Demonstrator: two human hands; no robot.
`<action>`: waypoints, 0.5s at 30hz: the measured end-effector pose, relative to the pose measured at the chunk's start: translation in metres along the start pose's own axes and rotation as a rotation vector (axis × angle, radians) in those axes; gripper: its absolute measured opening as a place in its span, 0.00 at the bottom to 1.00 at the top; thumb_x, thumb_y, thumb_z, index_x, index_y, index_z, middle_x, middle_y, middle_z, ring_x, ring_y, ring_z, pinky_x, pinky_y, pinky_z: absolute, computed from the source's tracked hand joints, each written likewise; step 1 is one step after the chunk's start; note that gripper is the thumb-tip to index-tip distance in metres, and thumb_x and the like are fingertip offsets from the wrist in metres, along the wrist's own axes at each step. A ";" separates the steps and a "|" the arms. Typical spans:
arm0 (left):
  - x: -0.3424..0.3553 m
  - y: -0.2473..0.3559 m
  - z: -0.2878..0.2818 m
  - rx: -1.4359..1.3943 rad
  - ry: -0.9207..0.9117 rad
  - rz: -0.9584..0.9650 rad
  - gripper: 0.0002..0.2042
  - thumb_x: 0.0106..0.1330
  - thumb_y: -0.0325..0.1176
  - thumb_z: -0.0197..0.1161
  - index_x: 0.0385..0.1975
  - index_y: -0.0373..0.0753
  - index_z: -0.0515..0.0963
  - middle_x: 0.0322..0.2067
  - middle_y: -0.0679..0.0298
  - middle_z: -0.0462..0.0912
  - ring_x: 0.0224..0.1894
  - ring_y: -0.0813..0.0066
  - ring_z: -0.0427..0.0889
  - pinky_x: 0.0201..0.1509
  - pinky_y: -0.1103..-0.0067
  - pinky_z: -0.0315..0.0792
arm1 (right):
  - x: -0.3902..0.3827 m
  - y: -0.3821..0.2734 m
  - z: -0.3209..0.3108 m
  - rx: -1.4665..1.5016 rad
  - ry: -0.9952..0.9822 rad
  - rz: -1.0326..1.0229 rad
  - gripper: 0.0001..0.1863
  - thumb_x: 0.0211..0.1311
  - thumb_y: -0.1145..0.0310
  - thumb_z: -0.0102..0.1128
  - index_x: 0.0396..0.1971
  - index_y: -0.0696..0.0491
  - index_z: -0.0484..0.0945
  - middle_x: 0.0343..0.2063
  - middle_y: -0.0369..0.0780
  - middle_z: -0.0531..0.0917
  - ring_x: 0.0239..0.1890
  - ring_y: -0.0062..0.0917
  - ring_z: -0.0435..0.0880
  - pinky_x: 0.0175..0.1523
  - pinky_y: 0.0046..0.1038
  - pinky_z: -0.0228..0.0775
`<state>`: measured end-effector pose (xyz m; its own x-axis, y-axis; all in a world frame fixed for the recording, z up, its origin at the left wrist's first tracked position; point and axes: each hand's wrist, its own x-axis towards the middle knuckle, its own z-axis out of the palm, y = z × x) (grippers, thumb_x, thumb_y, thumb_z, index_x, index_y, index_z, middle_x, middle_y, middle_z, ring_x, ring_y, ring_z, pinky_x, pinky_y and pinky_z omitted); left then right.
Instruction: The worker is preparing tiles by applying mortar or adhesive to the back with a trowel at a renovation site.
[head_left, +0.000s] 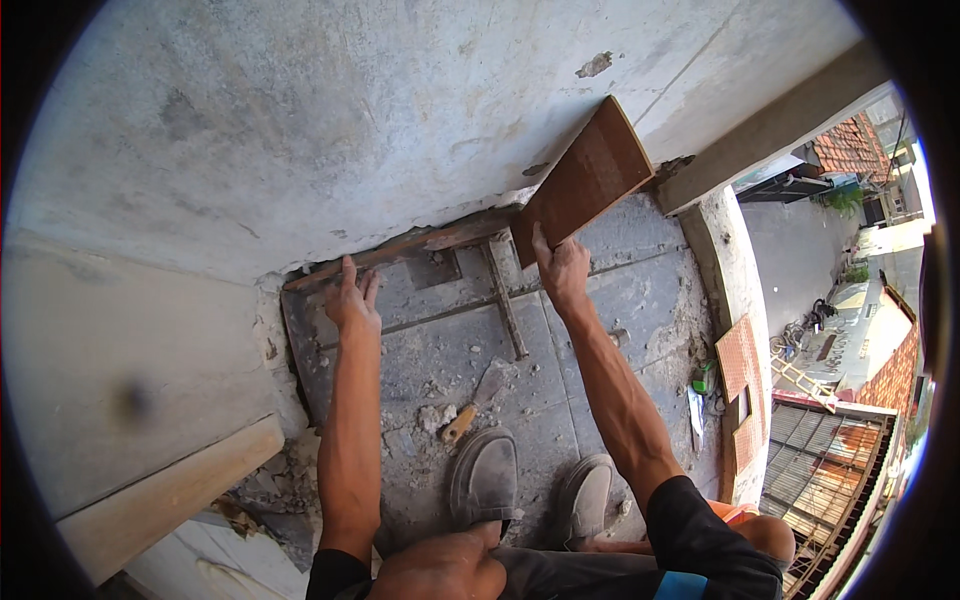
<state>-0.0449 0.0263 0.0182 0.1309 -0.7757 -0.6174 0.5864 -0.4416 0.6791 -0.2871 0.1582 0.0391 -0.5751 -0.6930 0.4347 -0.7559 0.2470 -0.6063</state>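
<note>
So the right hand [565, 265] has a brown tile [590, 175] pinched at its lower end, thumb on the face that's showing and the other fingers tucked around the edge. The tile is up off the floor [440, 345], tilted, in front of the wall [300, 120], with its top end leaning off to the right. Can't tell if it actually touches the wall.

The left hand [352, 300] is over at a long brown strip [420, 245] that runs along the foot of the wall. Fingers are kinda spread, with the tips right at the strip near its left end. Can't tell if they're pressing on it or just resting there. The strip's right end sits just beside the bottom of the tile.

Between the two hands there's a long thin tool [508, 310] lying on the floor, one end up near the strip. Closer to the feet is a scraper [475, 405] with a wooden handle, next to some crumbly rubble [435, 415], and its handle is near the left shoe [484, 475]. Right shoe [585, 500] is planted on the floor too. Off to the right, more patterned tiles [740, 355] sit by the pale ledge [735, 260], with a little green thing [703, 378] nearby.
</note>
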 end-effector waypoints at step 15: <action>0.009 -0.004 -0.005 -0.022 -0.026 0.001 0.41 0.56 0.27 0.62 0.62 0.37 0.38 0.52 0.49 0.65 0.45 0.51 0.73 0.47 0.67 0.77 | 0.003 -0.001 -0.001 0.065 0.029 -0.027 0.06 0.54 0.70 0.55 0.29 0.56 0.73 0.18 0.49 0.76 0.23 0.45 0.76 0.25 0.38 0.66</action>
<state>-0.0421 0.0228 0.0080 0.1106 -0.7879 -0.6059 0.6039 -0.4309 0.6706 -0.2880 0.1568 0.0418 -0.5641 -0.6790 0.4699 -0.7499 0.1831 -0.6357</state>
